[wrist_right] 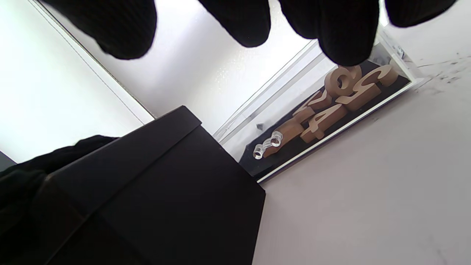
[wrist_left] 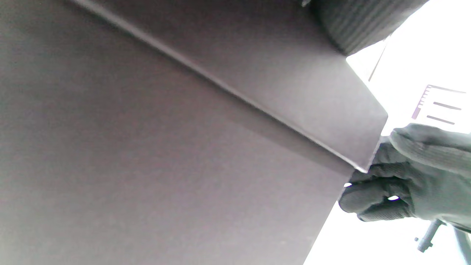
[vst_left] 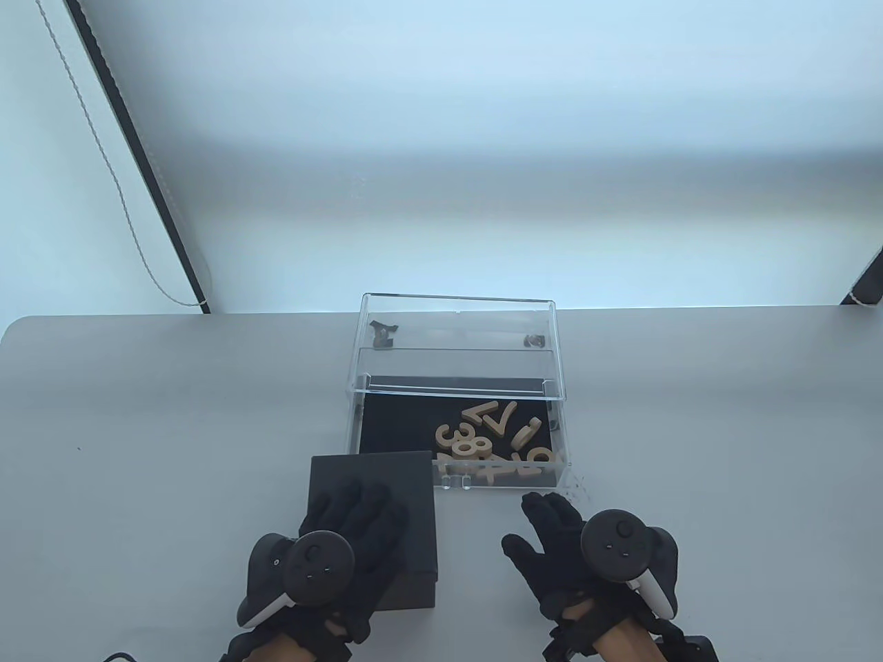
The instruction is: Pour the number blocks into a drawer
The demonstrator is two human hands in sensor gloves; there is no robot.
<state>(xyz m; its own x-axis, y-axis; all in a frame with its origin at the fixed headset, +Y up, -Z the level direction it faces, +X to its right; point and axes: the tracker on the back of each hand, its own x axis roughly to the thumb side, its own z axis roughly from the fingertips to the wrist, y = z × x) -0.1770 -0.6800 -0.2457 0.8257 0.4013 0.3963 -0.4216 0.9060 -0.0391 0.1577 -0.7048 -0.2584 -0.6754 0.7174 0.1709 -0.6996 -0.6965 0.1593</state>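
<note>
A clear drawer [vst_left: 560,441] stands pulled out of its clear case [vst_left: 455,324] toward me. Several wooden number blocks [vst_left: 483,441] lie on its black liner, mostly at the right front; they also show in the right wrist view [wrist_right: 331,106]. A black box [vst_left: 407,496] stands on the table just left of the drawer's front. My left hand [vst_left: 359,510] rests on the box's top with its fingers spread. My right hand [vst_left: 531,527] is open and empty over the table, right of the box and just before the drawer's front. The left wrist view is filled by the box's side [wrist_left: 147,147].
The drawer's small clear handle [wrist_right: 266,145] sticks out at its front. Two small dark pieces [vst_left: 381,334] [vst_left: 534,340] sit in the case's upper level. Dark specks [vst_left: 576,486] mark the table by the drawer's right corner. The grey table [vst_left: 172,414] ends behind the case.
</note>
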